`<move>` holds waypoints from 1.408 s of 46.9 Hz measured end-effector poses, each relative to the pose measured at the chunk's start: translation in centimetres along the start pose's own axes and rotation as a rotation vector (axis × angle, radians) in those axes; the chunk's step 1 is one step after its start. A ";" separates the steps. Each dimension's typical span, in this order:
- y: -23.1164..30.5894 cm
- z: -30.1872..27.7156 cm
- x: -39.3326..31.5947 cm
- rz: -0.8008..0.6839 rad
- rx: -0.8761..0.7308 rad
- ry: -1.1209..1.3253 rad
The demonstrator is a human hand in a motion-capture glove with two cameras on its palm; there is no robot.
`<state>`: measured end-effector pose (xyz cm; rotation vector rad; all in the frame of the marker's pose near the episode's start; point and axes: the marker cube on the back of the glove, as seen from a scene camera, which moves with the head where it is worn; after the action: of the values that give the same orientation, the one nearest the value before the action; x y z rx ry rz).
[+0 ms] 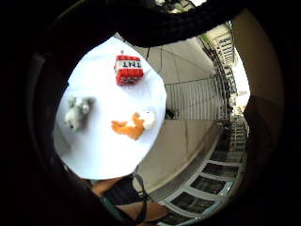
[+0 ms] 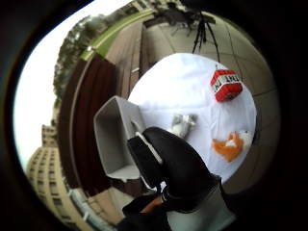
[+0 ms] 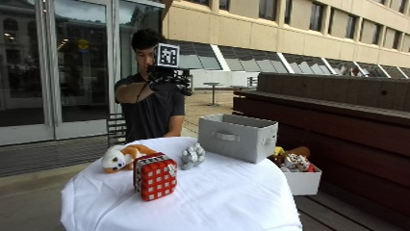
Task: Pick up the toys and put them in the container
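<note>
1. A round table (image 3: 218,202) draped in a white cloth stands outdoors; a person stands behind it, on the far side from the outside camera.
2. The right hand (image 3: 168,77) in its black glove is raised high above the table, at about face height, well apart from everything on the cloth.
3. I cannot tell from any view whether that hand's fingers are spread or curled; in the thumb side palm view a gloved part of the hand (image 2: 178,168) fills the foreground, and nothing shows in its hold.
4. A grey fabric container (image 3: 236,136) sits on the table, its top open.
5. Just beside the container lies a small grey plush toy (image 3: 192,156).
6. Farther from the container than the grey toy, a red and white block toy (image 3: 155,176) stands near the table edge; the little finger side palm view shows "TNT" on its white band (image 1: 129,69).
7. An orange and white plush toy (image 3: 123,157) lies beyond the block, well apart from the container.
8. All three toys rest on the cloth, outside the container.
9. A white box (image 3: 300,179) holding other toys sits on a wooden bench near the container's side of the table.
</note>
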<state>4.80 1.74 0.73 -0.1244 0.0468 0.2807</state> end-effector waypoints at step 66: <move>1.8 27.7 18.6 -0.045 -0.296 0.096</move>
<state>22.94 12.15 26.84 -0.4324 0.0974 0.2353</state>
